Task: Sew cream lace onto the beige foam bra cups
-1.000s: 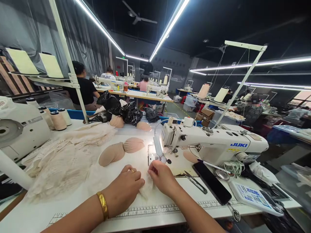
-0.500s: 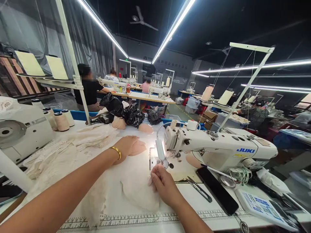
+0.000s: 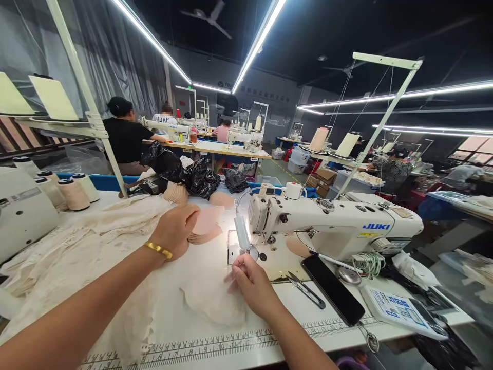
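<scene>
My left hand (image 3: pixel 175 230), wearing a gold bangle, pinches the edge of a thin peach fabric piece (image 3: pixel 209 220). That piece is raised over a small stack of similar peach pieces (image 3: pixel 208 237). My right hand (image 3: pixel 252 282) has thumb and fingers closed at the edge of a sheer cream fabric piece (image 3: pixel 211 300), which lies on the white table in front of me. Just beyond the right fingertips are the needle area and lamp (image 3: pixel 242 232) of a white JUKI sewing machine (image 3: pixel 335 223); the lamp partly hides the presser foot.
Crumpled cream lace fabric (image 3: pixel 88 257) covers the table's left side, near thread cones (image 3: pixel 74 195). Thread snips (image 3: pixel 307 290), a black phone (image 3: pixel 333 289) and a white-and-blue box (image 3: pixel 400 311) lie at right. Black plastic bags (image 3: pixel 202 177) stand behind. A printed ruler (image 3: pixel 215 344) runs along the front edge.
My left hand has lifted a peach piece off the stack and now holds it raised. My right hand stays by the cream piece. The view has swung slightly right.
</scene>
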A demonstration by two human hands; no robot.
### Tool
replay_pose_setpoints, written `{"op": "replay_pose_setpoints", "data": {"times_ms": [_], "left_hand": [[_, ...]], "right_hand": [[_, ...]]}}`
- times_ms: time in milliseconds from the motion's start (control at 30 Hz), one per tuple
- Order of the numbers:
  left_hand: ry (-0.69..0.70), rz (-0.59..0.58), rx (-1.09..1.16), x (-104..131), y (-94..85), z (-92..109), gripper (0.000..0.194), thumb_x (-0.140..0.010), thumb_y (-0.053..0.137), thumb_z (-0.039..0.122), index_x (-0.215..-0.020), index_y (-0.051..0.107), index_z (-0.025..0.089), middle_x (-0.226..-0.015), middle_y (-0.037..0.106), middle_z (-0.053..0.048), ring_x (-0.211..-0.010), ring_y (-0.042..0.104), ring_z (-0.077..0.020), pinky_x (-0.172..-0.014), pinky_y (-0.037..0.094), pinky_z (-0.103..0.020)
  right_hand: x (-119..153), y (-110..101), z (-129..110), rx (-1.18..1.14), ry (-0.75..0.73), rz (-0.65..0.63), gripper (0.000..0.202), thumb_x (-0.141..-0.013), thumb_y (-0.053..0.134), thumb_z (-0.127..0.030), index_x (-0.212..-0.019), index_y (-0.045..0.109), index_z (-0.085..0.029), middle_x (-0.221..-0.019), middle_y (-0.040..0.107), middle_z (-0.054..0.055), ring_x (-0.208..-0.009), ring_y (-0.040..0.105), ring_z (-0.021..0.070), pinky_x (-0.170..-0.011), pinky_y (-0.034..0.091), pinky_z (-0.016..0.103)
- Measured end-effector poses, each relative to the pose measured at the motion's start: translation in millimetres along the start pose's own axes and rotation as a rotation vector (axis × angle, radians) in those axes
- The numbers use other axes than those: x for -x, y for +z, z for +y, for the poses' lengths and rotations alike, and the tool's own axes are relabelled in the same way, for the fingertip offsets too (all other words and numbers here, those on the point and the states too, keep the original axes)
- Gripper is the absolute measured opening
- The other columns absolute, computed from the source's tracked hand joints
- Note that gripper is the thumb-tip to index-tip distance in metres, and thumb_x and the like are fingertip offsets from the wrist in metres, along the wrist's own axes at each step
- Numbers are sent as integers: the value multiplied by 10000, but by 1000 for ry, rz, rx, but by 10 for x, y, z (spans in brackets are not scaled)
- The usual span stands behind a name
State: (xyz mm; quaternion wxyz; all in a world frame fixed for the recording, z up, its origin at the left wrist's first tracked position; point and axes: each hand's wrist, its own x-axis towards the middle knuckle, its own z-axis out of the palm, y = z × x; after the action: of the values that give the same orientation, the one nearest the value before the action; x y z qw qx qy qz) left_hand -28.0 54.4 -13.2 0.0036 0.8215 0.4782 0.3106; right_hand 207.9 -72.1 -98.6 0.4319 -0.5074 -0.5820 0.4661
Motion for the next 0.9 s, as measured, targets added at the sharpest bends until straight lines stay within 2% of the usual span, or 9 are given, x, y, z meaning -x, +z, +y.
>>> {"op": "replay_pose_setpoints", "data": {"times_ms": [100, 200, 300, 367, 433, 533, 667, 767, 900], "left_hand": [[-90, -233, 166, 383, -147, 188, 336, -988, 472, 447, -898, 711, 227, -763, 719, 3, -694, 640, -201, -611, 462, -289], [-197, -404, 297, 770, -137, 343, 370, -962, 468, 498, -856, 706, 235, -783, 716, 2, -714, 633, -204, -606, 442, -284], [-221, -471, 276, 1013, -17, 449, 361, -972, 446, 474, -851, 682, 229, -747, 695, -7, -711, 635, -220, -619, 434, -309], [-197, -473, 247, 1058, 52, 515, 308, -971, 447, 415, -950, 685, 221, -829, 727, -31, -758, 666, -241, -664, 474, -340], [-74, -417, 269, 1017, 74, 596, 338, -935, 511, 365, -1198, 660, 214, -1138, 752, -95, -1011, 699, -294, -857, 537, -420], [152, -480, 422, 870, 27, 719, 674, -831, 674, 320, -1475, 486, 250, -1444, 640, -111, -1318, 590, -323, -1109, 468, -479], [136, -854, 501, 751, -35, 743, 448, -791, 728, 338, -1215, 608, 259, -959, 757, 27, -858, 711, -209, -720, 546, -272], [122, -793, 293, 765, -32, 663, 166, -860, 673, 370, -958, 636, 240, -756, 689, 52, -666, 657, -171, -541, 437, -237], [71, -493, 46, 735, -50, 566, 88, -933, 553, 212, -1004, 605, 205, -857, 702, -37, -808, 669, -257, -739, 488, -356]], "right_hand": [[-22, -30, 21, -82, 23, -1, 258, -1060, 480, -476, -973, 558, -246, -902, 778, 30, -661, 730, 206, -595, 419, 297], [-25, -58, 48, -184, 16, -19, 417, -1050, 456, -626, -1007, 588, -232, -846, 735, 26, -671, 724, 208, -583, 418, 292], [13, -62, 36, -178, -6, -23, 330, -977, 639, -554, -1038, 612, -231, -821, 685, -4, -751, 714, 207, -628, 465, 291], [68, -45, -12, -119, -40, -29, 212, -929, 712, -382, -1060, 624, -240, -842, 688, -15, -810, 709, 202, -691, 496, 295], [147, -20, -87, 3, -118, -52, 162, -926, 686, -268, -1080, 641, -248, -865, 707, -15, -843, 706, 195, -750, 510, 303], [292, -11, -199, 206, -306, -124, 172, -961, 617, -190, -1113, 658, -260, -908, 748, -8, -850, 712, 185, -789, 532, 303], [439, -123, -247, 380, -509, -78, 205, -1004, 611, -197, -1183, 669, -279, -1030, 788, 14, -850, 733, 176, -764, 574, 281], [444, -209, -220, 475, -631, 119, 154, -1022, 624, -244, -1167, 676, -261, -998, 791, 35, -758, 724, 175, -646, 579, 262], [330, -135, -176, 534, -722, 315, 164, -1032, 600, -217, -1178, 654, -269, -871, 758, 5, -590, 633, 145, -561, 545, 256]]}}
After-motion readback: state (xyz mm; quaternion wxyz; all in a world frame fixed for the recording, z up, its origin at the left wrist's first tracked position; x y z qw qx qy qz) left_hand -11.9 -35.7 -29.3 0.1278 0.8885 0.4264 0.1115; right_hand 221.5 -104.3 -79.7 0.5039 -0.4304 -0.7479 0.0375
